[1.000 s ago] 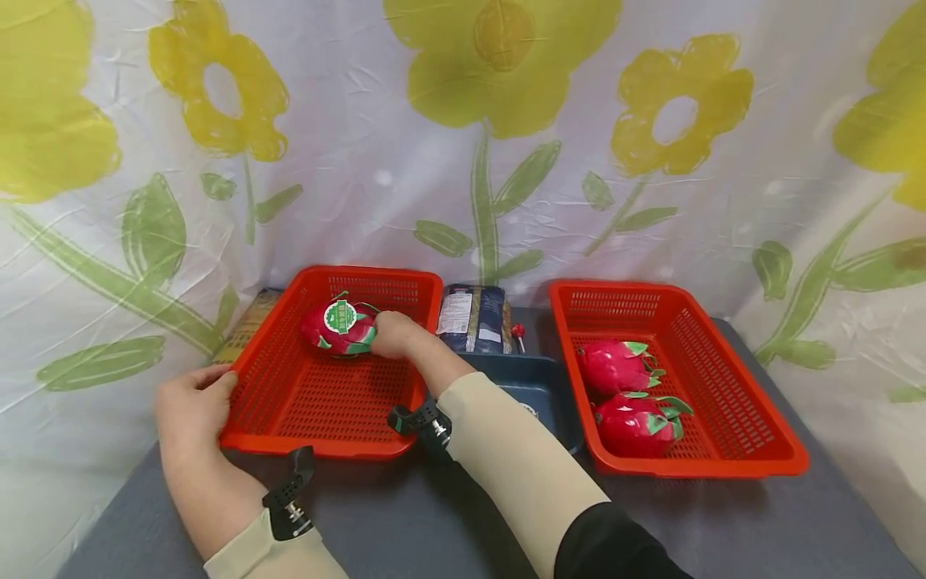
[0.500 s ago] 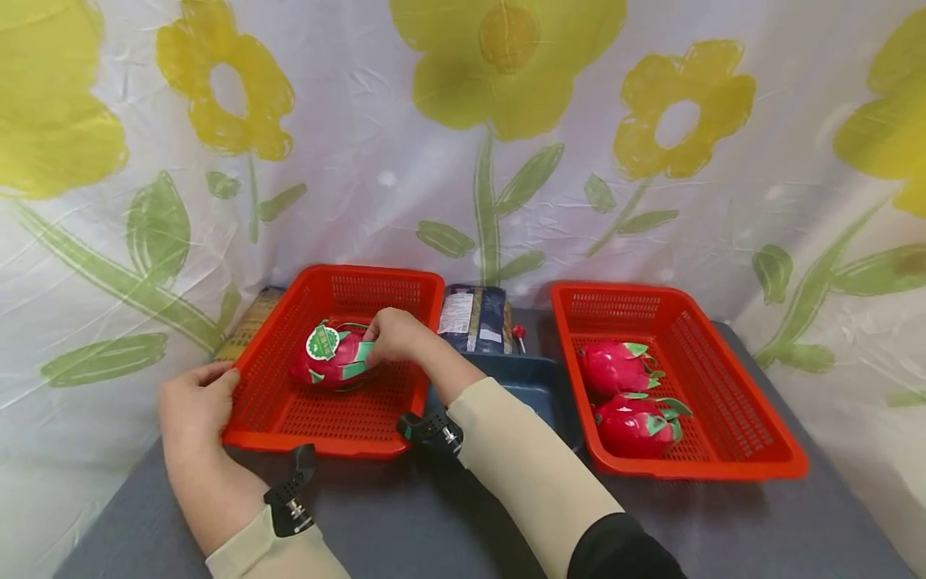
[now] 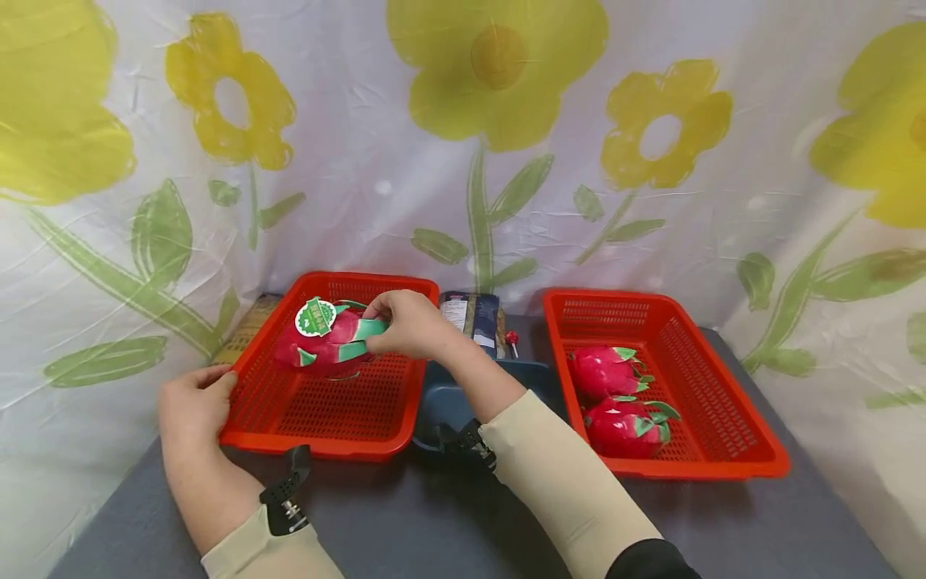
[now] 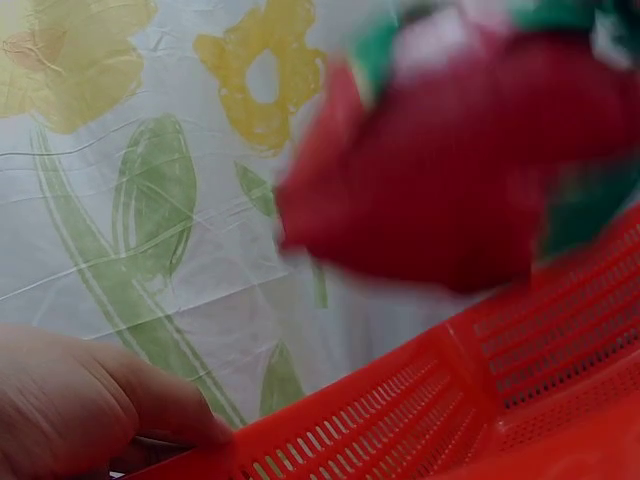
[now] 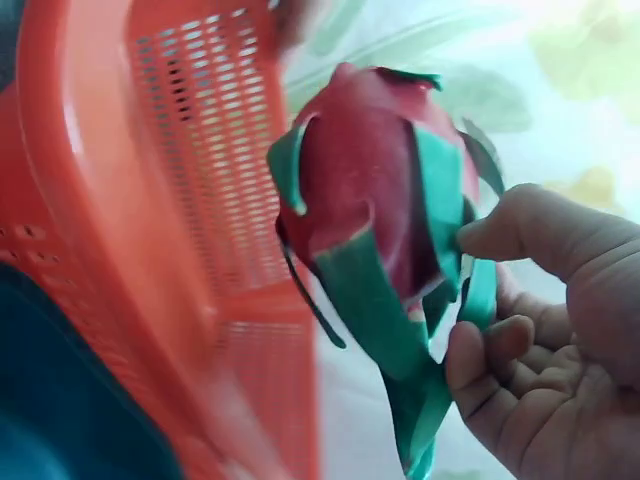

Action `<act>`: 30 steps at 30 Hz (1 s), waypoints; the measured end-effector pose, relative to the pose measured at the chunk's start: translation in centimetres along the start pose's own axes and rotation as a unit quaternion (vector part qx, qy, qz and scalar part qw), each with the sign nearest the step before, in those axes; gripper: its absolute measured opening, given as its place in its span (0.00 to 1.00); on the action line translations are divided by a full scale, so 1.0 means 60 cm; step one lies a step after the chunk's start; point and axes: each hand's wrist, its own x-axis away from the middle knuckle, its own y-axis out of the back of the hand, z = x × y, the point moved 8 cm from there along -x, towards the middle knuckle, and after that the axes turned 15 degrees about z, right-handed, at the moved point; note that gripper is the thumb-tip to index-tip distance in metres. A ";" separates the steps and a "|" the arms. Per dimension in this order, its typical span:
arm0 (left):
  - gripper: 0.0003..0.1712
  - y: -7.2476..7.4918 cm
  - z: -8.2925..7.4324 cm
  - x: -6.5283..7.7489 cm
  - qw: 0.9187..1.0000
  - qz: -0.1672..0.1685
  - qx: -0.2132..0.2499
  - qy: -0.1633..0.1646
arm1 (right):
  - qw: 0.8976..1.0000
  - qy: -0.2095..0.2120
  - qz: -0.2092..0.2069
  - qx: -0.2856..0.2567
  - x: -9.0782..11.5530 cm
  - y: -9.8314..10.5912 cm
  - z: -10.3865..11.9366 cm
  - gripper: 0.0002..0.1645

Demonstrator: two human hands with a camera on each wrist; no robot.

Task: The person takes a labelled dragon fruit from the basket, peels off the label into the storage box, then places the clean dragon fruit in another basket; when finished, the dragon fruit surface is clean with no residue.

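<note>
My right hand (image 3: 408, 322) pinches a red dragon fruit (image 3: 329, 344) by its green leaf tips. The fruit hangs above the floor of the left red basket (image 3: 318, 447), its round green-and-white sticker facing up. In the right wrist view, thumb and fingers hold the leaves at the fruit's tail end, and its body (image 5: 375, 190) points away from the palm. My left hand (image 3: 195, 410) grips the left rim of that same basket, thumb on top; its other fingers are mostly hidden. The left wrist view has the fruit (image 4: 460, 150) blurred, above the basket wall.
Another red basket (image 3: 694, 468) stands at the right, holding two dragon fruits (image 3: 604, 370) along its left side. Between the baskets sits a dark blue tray (image 3: 448, 402). Behind it are a printed packet (image 3: 473, 318) and a red lollipop (image 3: 512, 339). A flowered curtain backs the grey table.
My right hand has lifted the dragon fruit from the basket floor, first drawing it nearer, then raising it. The left hand has stayed at the rim. The head view has shifted slightly.
</note>
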 end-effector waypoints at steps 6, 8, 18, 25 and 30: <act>0.26 -0.008 0.009 -0.004 1.000 0.011 0.003 -0.004 | 0.998 0.020 -0.054 0.017 0.101 0.057 0.033 0.16; 0.26 -0.008 0.009 -0.004 1.000 0.014 0.004 -0.008 | 0.997 0.026 -0.076 0.017 0.142 0.074 0.042 0.16; 0.28 0.003 0.000 -0.008 1.000 0.016 -0.015 -0.018 | 0.989 0.026 -0.143 0.007 0.326 0.095 0.036 0.19; 0.26 0.000 -0.009 -0.001 1.000 0.011 -0.020 -0.021 | 0.992 -0.006 -0.124 -0.029 0.426 0.028 0.001 0.20; 0.25 0.001 -0.011 0.003 1.000 -0.002 -0.015 -0.021 | 0.992 -0.037 -0.082 -0.090 0.465 -0.044 -0.058 0.19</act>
